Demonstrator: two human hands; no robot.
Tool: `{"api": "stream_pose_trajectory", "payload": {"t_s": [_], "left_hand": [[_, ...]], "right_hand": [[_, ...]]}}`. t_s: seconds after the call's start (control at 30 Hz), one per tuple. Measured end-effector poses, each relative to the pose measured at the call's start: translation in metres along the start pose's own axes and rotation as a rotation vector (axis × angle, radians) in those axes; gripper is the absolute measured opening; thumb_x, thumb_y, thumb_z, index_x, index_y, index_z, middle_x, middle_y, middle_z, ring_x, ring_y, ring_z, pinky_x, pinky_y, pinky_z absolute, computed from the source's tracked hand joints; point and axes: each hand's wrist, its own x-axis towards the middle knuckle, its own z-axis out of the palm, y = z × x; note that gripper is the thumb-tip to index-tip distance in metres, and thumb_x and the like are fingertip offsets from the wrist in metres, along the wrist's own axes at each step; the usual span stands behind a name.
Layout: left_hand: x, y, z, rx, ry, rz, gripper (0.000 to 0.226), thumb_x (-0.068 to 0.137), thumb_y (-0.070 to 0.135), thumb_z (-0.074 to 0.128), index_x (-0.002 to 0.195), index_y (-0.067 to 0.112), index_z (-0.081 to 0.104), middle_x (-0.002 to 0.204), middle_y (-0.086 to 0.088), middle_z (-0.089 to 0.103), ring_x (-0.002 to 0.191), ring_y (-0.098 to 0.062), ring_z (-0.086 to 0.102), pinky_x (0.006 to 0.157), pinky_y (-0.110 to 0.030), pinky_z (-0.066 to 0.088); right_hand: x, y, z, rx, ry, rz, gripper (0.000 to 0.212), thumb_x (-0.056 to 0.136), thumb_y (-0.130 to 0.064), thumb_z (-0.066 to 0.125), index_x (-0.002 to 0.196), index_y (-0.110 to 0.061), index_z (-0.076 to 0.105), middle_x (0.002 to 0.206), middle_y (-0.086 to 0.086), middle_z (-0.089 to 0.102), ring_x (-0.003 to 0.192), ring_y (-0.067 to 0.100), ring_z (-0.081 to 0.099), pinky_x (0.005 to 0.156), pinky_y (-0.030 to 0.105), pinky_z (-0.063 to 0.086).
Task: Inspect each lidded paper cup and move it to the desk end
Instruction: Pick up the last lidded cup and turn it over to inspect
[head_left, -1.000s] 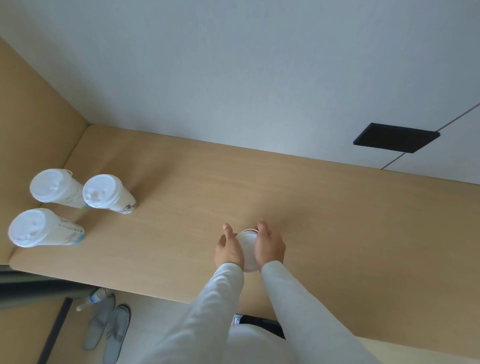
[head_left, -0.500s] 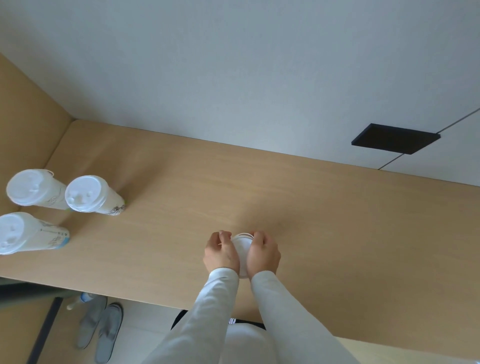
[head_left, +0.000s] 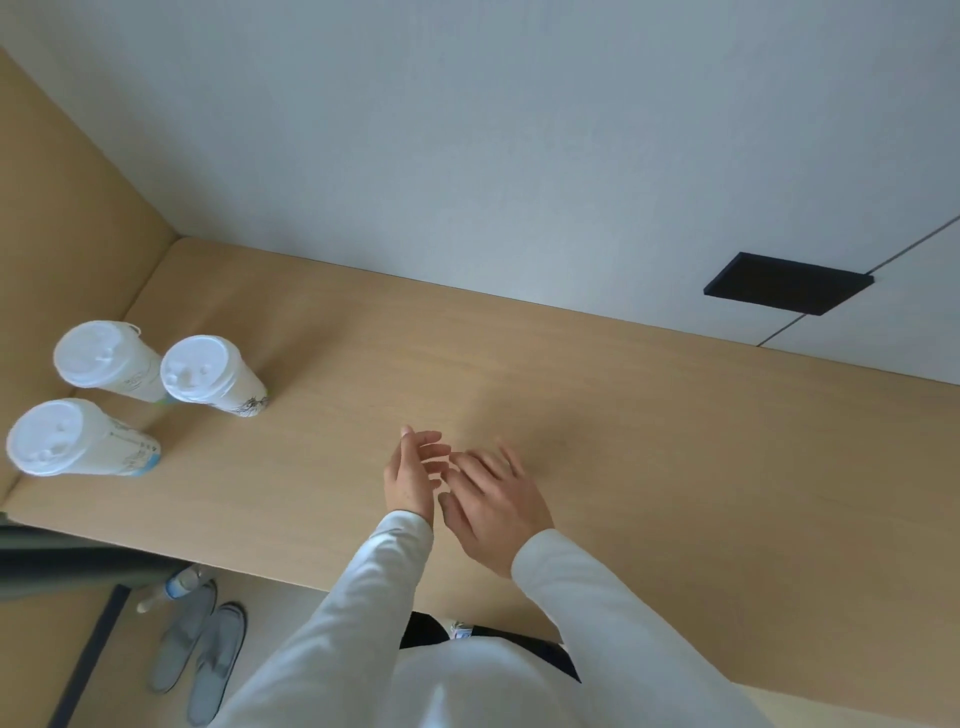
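Fingers (head_left: 485, 462) of left hand (head_left: 410, 483) and right hand (head_left: 493, 512): spread, holding nothing, above mid counter (head_left: 649, 441); three cups (head_left: 208, 374) upright at left end; best grip any further cup by wall, not lid.

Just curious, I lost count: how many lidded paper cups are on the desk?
3, all at the desk's left end: back cup, middle cup right of it, front cup near the edge. The left hand or right hand could hide another.
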Motion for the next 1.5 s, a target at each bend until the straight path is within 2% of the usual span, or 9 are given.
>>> {"api": "stream_pose_trajectory", "payload": {"t_s": [0.1, 0.23, 0.53, 0.77, 0.87, 1.0, 1.2, 1.37, 1.5], "left_hand": [[0.000, -0.008, -0.015, -0.013, -0.025, -0.117, 0.049, 0.104, 0.043, 0.033, 0.102, 0.009, 0.068, 0.090, -0.010, 0.071, 0.071, -0.023, 0.065, 0.063, -0.031, 0.050], [-0.003, -0.020, -0.021, -0.027, -0.068, -0.211, 0.049, 0.104, 0.043, 0.035, 0.105, 0.006, 0.068, 0.092, -0.010, 0.072, 0.074, -0.025, 0.066, 0.062, -0.031, 0.051], [-0.009, -0.024, -0.033, -0.064, -0.090, -0.185, 0.040, 0.103, 0.038, 0.043, 0.106, 0.007, 0.067, 0.096, -0.013, 0.075, 0.083, -0.028, 0.071, 0.077, -0.041, 0.057], [-0.013, -0.014, -0.050, 0.159, -0.146, -0.059, 0.018, 0.099, 0.028, 0.055, 0.107, 0.016, 0.066, 0.116, -0.013, 0.071, 0.087, -0.023, 0.067, 0.073, -0.034, 0.053], [-0.019, 0.007, -0.050, 0.201, -0.256, -0.049, 0.013, 0.098, 0.031, 0.057, 0.105, 0.024, 0.066, 0.118, -0.009, 0.068, 0.082, -0.025, 0.069, 0.074, -0.037, 0.056], [-0.027, 0.040, -0.053, 0.248, -0.379, -0.030, 0.025, 0.096, 0.041, 0.058, 0.111, 0.023, 0.070, 0.112, -0.003, 0.072, 0.072, -0.028, 0.072, 0.070, -0.037, 0.057], [-0.027, 0.094, -0.068, 0.236, -0.522, 0.080, 0.031, 0.097, 0.041, 0.056, 0.108, 0.017, 0.073, 0.102, -0.006, 0.075, 0.064, -0.028, 0.066, 0.063, -0.034, 0.052], [-0.014, 0.133, -0.081, 0.192, -0.521, 0.152, 0.016, 0.093, 0.029, 0.066, 0.098, 0.016, 0.074, 0.075, 0.006, 0.073, 0.061, -0.027, 0.064, 0.060, -0.029, 0.057], [-0.003, 0.159, -0.092, 0.156, -0.542, 0.149, 0.021, 0.090, 0.032, 0.069, 0.100, 0.016, 0.076, 0.087, 0.001, 0.073, 0.063, -0.028, 0.066, 0.064, -0.032, 0.057]], "right_hand": [[0.001, 0.002, 0.009, -0.068, 0.071, -0.049, 0.022, 0.095, -0.027, 0.056, 0.090, -0.010, 0.070, 0.098, 0.007, 0.069, 0.091, 0.031, 0.064, 0.083, 0.044, 0.051], [0.003, 0.000, 0.012, -0.108, 0.141, -0.040, 0.019, 0.090, -0.026, 0.060, 0.079, -0.012, 0.067, 0.086, 0.004, 0.067, 0.079, 0.029, 0.062, 0.076, 0.040, 0.047], [0.023, -0.003, -0.001, -0.027, -0.145, 0.144, 0.025, 0.068, -0.036, 0.062, 0.078, -0.015, 0.069, 0.078, 0.000, 0.064, 0.075, 0.030, 0.063, 0.067, 0.038, 0.053], [0.022, 0.010, -0.050, 0.411, 0.095, 0.799, 0.023, 0.086, -0.034, 0.068, 0.102, -0.020, 0.076, 0.102, -0.006, 0.074, 0.098, 0.023, 0.065, 0.089, 0.032, 0.048], [0.023, 0.019, -0.074, 0.803, 0.097, 1.172, 0.021, 0.089, -0.032, 0.067, 0.097, -0.014, 0.074, 0.082, -0.009, 0.061, 0.089, 0.020, 0.058, 0.073, 0.031, 0.044], [0.025, 0.015, -0.093, 1.079, 0.144, 1.356, 0.033, 0.081, -0.042, 0.070, 0.085, -0.010, 0.071, 0.082, 0.001, 0.062, 0.077, 0.024, 0.059, 0.065, 0.032, 0.044], [0.046, -0.009, -0.117, 1.270, 0.212, 1.387, 0.022, 0.093, -0.033, 0.067, 0.101, -0.016, 0.078, 0.082, -0.003, 0.071, 0.066, 0.019, 0.065, 0.045, 0.017, 0.044], [0.074, -0.030, -0.127, 1.326, 0.200, 1.302, 0.035, 0.088, -0.044, 0.068, 0.111, -0.018, 0.076, 0.096, -0.003, 0.073, 0.077, 0.019, 0.068, 0.057, 0.024, 0.047], [0.091, -0.044, -0.129, 1.342, 0.277, 1.180, 0.031, 0.071, -0.046, 0.068, 0.097, -0.031, 0.078, 0.093, -0.012, 0.074, 0.084, 0.015, 0.069, 0.052, 0.021, 0.045]]}}
